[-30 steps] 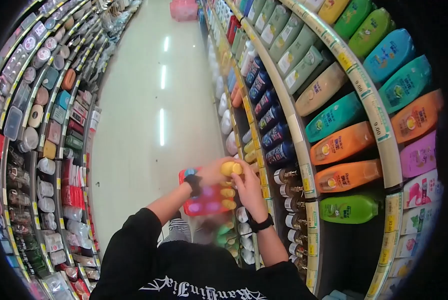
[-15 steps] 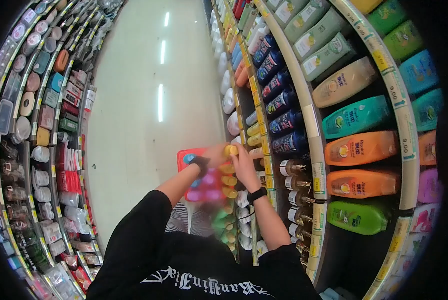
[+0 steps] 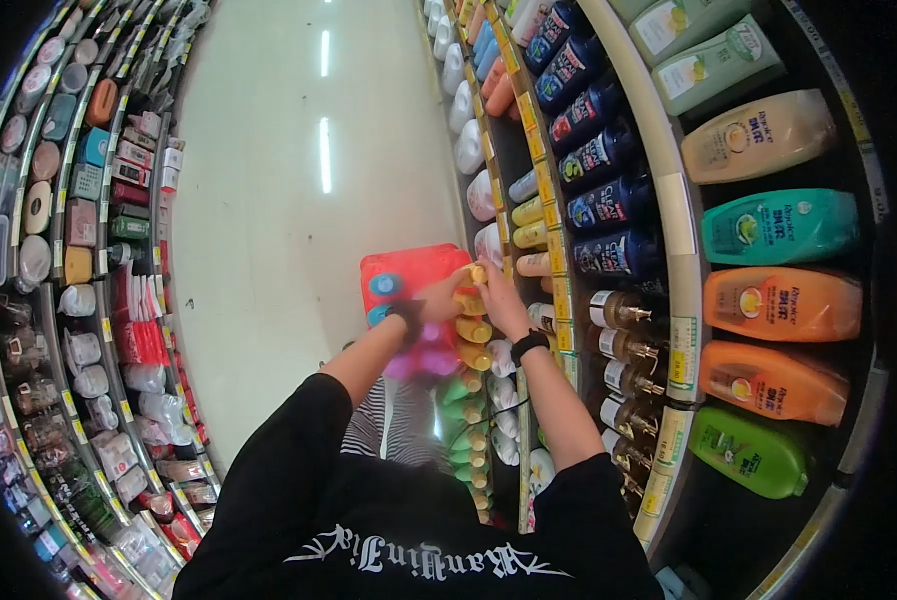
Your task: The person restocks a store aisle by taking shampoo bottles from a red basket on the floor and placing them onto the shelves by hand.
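My two hands meet low in front of me at a yellow bottle point(image 3: 479, 273) at the far end of a short row of yellow bottles point(image 3: 475, 330). My left hand point(image 3: 443, 298) reaches over a red basket point(image 3: 409, 258) and closes at the bottle's left side. From the right, my right hand point(image 3: 504, 302), a black watch on its wrist, has its fingers around the same bottle. Inside the basket are blue-topped items point(image 3: 384, 285) and blurred purple ones point(image 3: 424, 352). Green bottles point(image 3: 459, 410) stand in a row nearer my body.
Shelves of shampoo bottles point(image 3: 782, 300) and dark blue bottles point(image 3: 609, 205) rise on my right, with pump bottles point(image 3: 619, 345) lower down. Another shelf of boxed and packaged goods point(image 3: 81, 220) runs along the left. A pale aisle floor point(image 3: 269, 200) lies between.
The view has shifted, so the right-hand shelves sit farther right. Both hands stay together at the yellow bottle, a little lower and farther right over the row, and the basket shows more clearly.
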Tool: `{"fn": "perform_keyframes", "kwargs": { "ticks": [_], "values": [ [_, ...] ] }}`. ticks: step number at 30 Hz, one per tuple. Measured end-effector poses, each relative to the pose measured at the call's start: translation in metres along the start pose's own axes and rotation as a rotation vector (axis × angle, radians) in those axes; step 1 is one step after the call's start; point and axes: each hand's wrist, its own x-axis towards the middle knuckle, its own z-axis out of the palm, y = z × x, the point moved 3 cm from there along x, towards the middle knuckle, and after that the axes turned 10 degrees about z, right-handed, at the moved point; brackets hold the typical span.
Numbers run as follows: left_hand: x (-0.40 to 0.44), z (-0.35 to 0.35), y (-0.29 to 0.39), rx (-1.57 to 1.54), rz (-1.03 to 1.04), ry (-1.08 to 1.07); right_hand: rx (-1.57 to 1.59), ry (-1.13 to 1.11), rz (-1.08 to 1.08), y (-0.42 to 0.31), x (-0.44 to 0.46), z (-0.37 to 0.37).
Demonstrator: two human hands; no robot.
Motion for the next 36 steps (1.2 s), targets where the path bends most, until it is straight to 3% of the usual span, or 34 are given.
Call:
{"fn": "perform_keyframes", "kwargs": {
  "ticks": [2,8,13,15,23,25,28,30,32,34,36],
  "values": [
    [-0.001,0.000,0.010,0.018,-0.058,-0.023,-0.143,0.105,-0.197,0.018,0.009,0.008],
    [-0.010,-0.006,0.041,-0.021,-0.245,-0.081,-0.100,0.088,-0.122,0.035,0.017,0.019],
    [-0.003,0.005,0.023,-0.027,-0.322,-0.115,-0.167,0.096,-0.042,0.038,0.018,0.023],
    [0.005,0.017,-0.002,-0.054,-0.212,-0.081,-0.157,0.119,-0.051,0.041,0.019,0.025],
    [0.001,0.032,-0.025,-0.125,-0.110,0.010,-0.194,0.131,-0.161,0.041,0.019,0.022],
    [-0.002,0.029,-0.021,-0.112,-0.109,-0.015,-0.146,0.069,-0.009,0.028,0.012,0.016],
    [-0.012,0.024,-0.007,-0.101,-0.066,-0.064,-0.035,0.133,-0.011,0.021,0.000,0.008],
    [-0.028,0.014,0.009,-0.378,0.019,0.001,0.036,0.168,-0.033,0.017,-0.015,-0.003],
    [-0.051,-0.006,0.055,-0.266,0.084,0.015,0.107,0.205,-0.058,0.010,-0.039,-0.017],
    [-0.082,-0.023,0.097,-0.376,-0.038,0.061,0.162,0.322,-0.063,0.007,-0.074,-0.034],
    [-0.114,-0.035,0.104,-0.328,-0.004,0.101,0.207,0.345,-0.023,0.014,-0.104,-0.047]
  ]
}}
